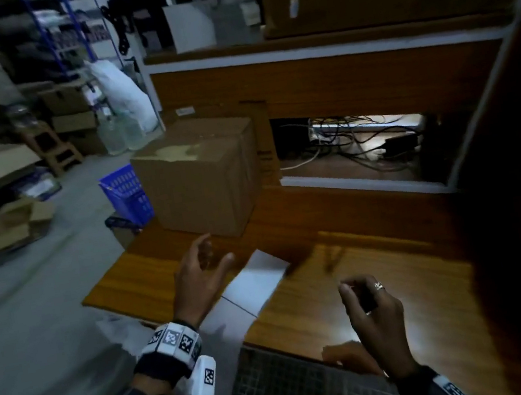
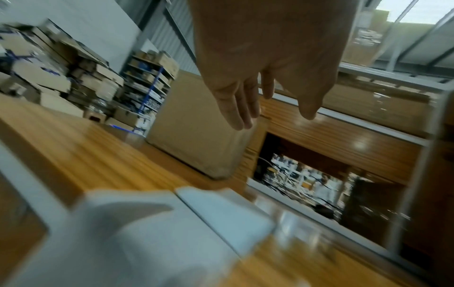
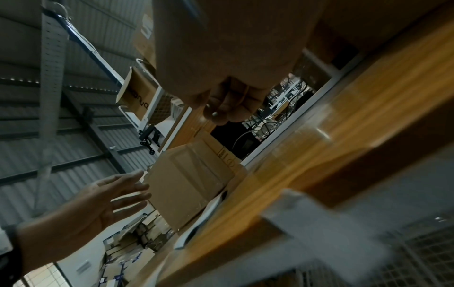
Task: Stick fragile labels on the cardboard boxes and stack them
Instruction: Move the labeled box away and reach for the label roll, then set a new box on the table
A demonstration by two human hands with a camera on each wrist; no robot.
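I see one cardboard box (image 1: 200, 172) standing closed at the far left of the wooden tabletop (image 1: 383, 273), near the back panel. My left hand (image 1: 197, 282) hovers above the tabletop short of the box, grip released, fingers spread and touching nothing. My right hand (image 1: 373, 312) is up over the near edge with fingers curled in; whether it pinches something I cannot tell. White sheets (image 1: 252, 284) lie flat between the hands.
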